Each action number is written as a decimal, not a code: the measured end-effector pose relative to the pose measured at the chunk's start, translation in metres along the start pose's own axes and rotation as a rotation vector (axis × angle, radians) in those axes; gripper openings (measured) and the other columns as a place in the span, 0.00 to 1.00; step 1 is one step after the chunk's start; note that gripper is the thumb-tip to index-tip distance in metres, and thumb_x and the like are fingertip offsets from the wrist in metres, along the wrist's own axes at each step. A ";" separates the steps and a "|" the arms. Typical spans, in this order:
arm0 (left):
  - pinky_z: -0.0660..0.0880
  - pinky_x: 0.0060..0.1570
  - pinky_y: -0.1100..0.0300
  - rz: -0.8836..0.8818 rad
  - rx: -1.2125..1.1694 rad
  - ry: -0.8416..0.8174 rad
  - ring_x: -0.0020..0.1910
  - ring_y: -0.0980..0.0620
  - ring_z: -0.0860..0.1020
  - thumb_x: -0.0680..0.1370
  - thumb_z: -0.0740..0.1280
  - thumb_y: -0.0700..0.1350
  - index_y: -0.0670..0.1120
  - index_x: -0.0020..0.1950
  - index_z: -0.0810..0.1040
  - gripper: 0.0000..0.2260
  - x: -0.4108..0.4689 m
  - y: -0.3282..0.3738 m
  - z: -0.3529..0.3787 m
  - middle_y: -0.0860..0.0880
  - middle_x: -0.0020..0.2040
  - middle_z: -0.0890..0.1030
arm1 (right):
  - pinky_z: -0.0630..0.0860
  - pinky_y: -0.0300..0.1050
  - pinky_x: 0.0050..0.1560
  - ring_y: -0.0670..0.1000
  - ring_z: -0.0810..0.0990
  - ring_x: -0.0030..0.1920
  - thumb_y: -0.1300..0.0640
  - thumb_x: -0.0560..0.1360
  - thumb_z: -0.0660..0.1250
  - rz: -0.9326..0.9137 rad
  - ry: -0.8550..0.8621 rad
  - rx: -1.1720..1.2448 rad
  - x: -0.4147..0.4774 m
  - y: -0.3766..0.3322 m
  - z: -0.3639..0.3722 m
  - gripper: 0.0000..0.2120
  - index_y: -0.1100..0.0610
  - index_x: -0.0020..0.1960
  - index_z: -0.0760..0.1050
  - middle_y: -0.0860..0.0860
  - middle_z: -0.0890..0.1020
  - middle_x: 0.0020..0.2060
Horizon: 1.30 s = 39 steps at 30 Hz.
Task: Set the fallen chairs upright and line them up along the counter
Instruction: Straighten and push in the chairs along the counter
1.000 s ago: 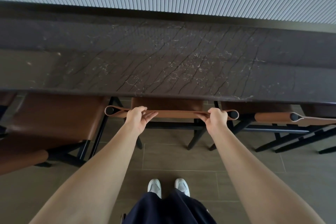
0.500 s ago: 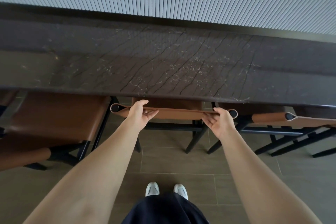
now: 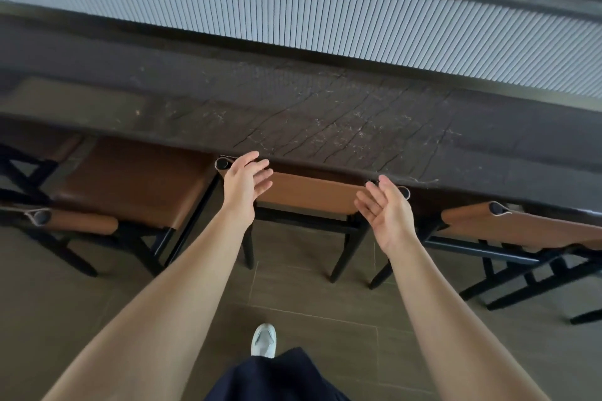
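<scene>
The middle chair (image 3: pixel 309 207) stood upright on its legs, directly in front of the person, with its seat pushed under the edge of the desk (image 3: pixel 325 127). Its brown backrest (image 3: pixel 325 195) was the part nearest to the hands, and its long axis ran from left to right, almost parallel with the desk edge. The left hand (image 3: pixel 246 184) was at the left end of this backrest and the right hand (image 3: pixel 386 210) at the right end, so both were about equally near to it. Both hands were open, with the fingers straight and spread, and they grasped nothing; whether the left palm touched the backrest I could not tell. The chair on the left (image 3: pixel 130 179) and the chair on the right (image 3: pixel 537 226) were also upright along the same desk edge. In my judgement the middle chair needed no further grasp, and the next move would go sideways along the desk, towards any chair not yet in line.
</scene>
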<state>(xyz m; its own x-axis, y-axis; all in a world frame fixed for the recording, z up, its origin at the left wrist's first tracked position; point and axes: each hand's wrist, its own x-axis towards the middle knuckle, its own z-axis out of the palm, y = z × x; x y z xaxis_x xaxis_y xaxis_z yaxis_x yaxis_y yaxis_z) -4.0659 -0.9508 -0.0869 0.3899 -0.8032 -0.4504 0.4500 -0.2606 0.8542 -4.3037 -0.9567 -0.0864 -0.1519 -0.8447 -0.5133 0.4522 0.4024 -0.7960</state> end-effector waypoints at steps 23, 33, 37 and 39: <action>0.75 0.60 0.56 0.264 -0.012 0.208 0.55 0.53 0.82 0.77 0.68 0.43 0.55 0.60 0.79 0.13 -0.143 0.035 -0.160 0.52 0.57 0.83 | 0.80 0.49 0.56 0.52 0.83 0.56 0.53 0.82 0.60 -0.112 -0.452 -0.299 -0.125 0.063 0.076 0.14 0.54 0.65 0.76 0.52 0.82 0.59; 0.76 0.59 0.54 0.269 -0.025 0.274 0.53 0.54 0.82 0.77 0.70 0.44 0.52 0.62 0.78 0.14 -0.160 0.079 -0.290 0.50 0.56 0.83 | 0.80 0.51 0.55 0.54 0.83 0.55 0.54 0.81 0.62 -0.025 -0.518 -0.298 -0.196 0.144 0.180 0.14 0.56 0.64 0.77 0.54 0.83 0.58; 0.76 0.60 0.53 0.272 -0.013 0.313 0.54 0.54 0.82 0.77 0.70 0.43 0.53 0.60 0.78 0.13 -0.163 0.096 -0.343 0.51 0.56 0.83 | 0.78 0.52 0.60 0.53 0.83 0.56 0.53 0.82 0.60 -0.005 -0.547 -0.307 -0.225 0.179 0.218 0.12 0.53 0.61 0.77 0.52 0.83 0.57; 0.75 0.62 0.52 0.263 -0.017 0.344 0.55 0.53 0.82 0.77 0.69 0.44 0.52 0.61 0.78 0.13 -0.165 0.101 -0.366 0.50 0.57 0.83 | 0.79 0.51 0.58 0.53 0.83 0.55 0.52 0.82 0.60 0.022 -0.552 -0.302 -0.236 0.197 0.233 0.10 0.52 0.59 0.77 0.52 0.84 0.56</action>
<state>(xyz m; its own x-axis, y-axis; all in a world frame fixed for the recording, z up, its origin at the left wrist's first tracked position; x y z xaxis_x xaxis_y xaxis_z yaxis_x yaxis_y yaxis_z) -3.7902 -0.6486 -0.0214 0.7367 -0.6150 -0.2812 0.3120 -0.0599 0.9482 -3.9738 -0.7604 -0.0468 0.3673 -0.8603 -0.3537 0.1692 0.4357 -0.8841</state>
